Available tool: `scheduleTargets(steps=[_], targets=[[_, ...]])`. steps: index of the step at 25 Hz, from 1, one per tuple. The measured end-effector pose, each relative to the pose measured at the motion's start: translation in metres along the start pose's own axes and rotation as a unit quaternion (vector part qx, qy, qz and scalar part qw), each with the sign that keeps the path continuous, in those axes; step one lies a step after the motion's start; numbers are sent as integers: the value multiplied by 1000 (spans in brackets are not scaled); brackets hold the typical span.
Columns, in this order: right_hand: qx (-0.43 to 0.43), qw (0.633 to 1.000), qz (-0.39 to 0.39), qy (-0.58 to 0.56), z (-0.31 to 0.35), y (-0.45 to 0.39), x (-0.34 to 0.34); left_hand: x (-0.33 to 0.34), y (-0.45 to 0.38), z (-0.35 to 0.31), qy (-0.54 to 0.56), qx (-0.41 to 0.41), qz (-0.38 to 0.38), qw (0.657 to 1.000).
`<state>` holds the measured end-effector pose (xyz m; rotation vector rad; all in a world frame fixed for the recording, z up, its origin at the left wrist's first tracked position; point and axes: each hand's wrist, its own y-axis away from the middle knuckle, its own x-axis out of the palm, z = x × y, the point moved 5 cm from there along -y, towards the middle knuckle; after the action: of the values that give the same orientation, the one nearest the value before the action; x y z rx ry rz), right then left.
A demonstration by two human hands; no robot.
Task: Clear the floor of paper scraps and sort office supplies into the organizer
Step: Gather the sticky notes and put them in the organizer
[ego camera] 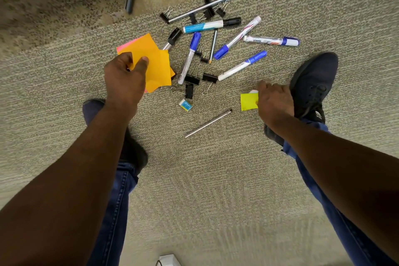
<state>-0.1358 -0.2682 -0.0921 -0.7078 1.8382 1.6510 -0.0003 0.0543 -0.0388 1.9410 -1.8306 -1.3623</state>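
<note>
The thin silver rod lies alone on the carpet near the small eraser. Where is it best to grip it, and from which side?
Pinch the silver rod near its middle, coming from above, fingers on its two long sides. It lies flat and diagonal on the carpet, apart from the other supplies, so its whole length is free.

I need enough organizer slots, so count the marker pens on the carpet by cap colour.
Blue-capped white marker pens: 4
Black-capped marker pens: 2
Total: 6
</note>
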Motion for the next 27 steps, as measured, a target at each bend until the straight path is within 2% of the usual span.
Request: scheduleTargets(steps=[3, 5, 6, 9, 11, 13, 15, 21, 23, 27], targets=[[-24, 998, 19, -47, 13, 20, -20, -8, 14, -8, 15, -20, -1, 1000], [23, 986, 19, -165, 20, 36, -52, -20, 29, -20, 41, -39, 6, 998], [59, 968, 19, -245, 23, 43, -73, -28, 38, -28, 58, -46, 12, 997], [93, 887, 0, -452, 45, 55, -157, -65, 67, -67, 85, -50, 14, 995], [52, 827, -5, -560, 71, 69, -228, -100, 85, -99, 83, -38, 5, 996], [2, 744, 7, -668, 100, 88, -297, -135, 101, -132, 81, -25, -6, 996], [-33, 698, 9, -715, 127, 115, -360, -172, 121, -170, 109, -15, 1, 994], [2, 700, -63, -711, 186, 197, -513, -286, 206, -293, 231, 74, 45, 969], [-1, 720, -92, -688, 204, 222, -563, -326, 230, -325, 262, 103, 45, 958], [-37, 764, -124, -633, 250, 271, -642, -403, 264, -359, 350, 102, 64, 929]])
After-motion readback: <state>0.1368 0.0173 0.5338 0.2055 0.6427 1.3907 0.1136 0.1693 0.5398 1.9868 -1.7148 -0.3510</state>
